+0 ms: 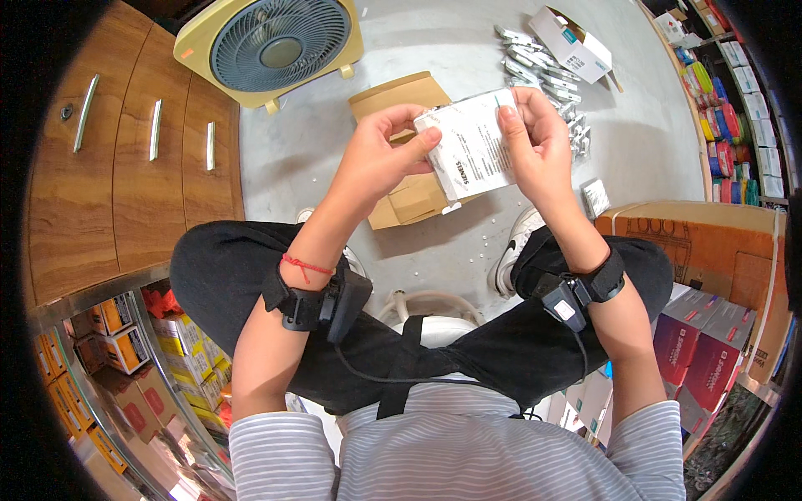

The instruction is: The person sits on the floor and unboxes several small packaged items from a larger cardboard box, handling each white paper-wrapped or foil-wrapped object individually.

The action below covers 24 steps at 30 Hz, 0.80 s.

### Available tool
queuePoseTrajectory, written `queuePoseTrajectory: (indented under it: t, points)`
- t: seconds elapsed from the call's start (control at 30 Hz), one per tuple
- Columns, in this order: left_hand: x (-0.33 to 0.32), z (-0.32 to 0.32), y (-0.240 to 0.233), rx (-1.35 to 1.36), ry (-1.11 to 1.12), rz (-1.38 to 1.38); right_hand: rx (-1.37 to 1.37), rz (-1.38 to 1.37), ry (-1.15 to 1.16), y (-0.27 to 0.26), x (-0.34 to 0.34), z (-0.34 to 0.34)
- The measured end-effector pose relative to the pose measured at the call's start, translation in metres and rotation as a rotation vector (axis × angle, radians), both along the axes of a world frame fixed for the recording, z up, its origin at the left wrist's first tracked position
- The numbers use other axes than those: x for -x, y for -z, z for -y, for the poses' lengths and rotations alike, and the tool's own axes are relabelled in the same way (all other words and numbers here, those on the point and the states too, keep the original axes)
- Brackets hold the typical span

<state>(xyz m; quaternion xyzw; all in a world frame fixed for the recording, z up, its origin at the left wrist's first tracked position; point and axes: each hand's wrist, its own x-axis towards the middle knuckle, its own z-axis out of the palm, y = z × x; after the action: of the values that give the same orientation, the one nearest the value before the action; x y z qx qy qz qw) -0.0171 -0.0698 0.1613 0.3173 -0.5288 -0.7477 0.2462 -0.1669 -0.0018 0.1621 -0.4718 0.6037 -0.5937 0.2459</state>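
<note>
Both hands hold a flat, square packet in clear plastic film (471,147), its printed white face turned up towards me. My left hand (395,147) pinches its left edge, thumb on top. At the right edge, my right hand (542,141) grips it with the thumb lying on the face. Beneath the packet, an open brown cardboard box (401,210) rests on the floor, partly covered by the packet and my left hand. Many similar wrapped pieces (532,59) lie in a loose pile beyond my right hand, and one more wrapped piece (595,198) lies by itself near my right foot.
An open white carton (573,47) lies behind the pile. A yellowish box fan (276,50) stands at the upper left, beside wooden drawers (144,163). Shelves with cable coils (717,125) line the right. A large brown carton (708,238) stands by my right knee. Small white bits dot the floor.
</note>
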Motion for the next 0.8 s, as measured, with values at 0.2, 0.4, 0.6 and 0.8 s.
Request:
queuePoseTrajectory:
  t: [0.2, 0.4, 0.6, 0.8]
  points:
    - [-0.006, 0.000, 0.003, -0.022, -0.042, 0.003, -0.008, -0.010, -0.047, -0.002, -0.003, 0.003]
    - [-0.012, 0.005, 0.005, -0.077, 0.053, -0.005, 0.013, -0.157, -0.045, -0.006, -0.005, 0.003]
    - [-0.002, -0.004, 0.003, -0.059, -0.028, 0.036, -0.025, -0.073, -0.079, -0.002, 0.005, 0.005]
    - [0.000, 0.007, 0.028, 0.279, -0.248, 0.376, -0.160, -0.206, -0.122, 0.017, 0.020, 0.020]
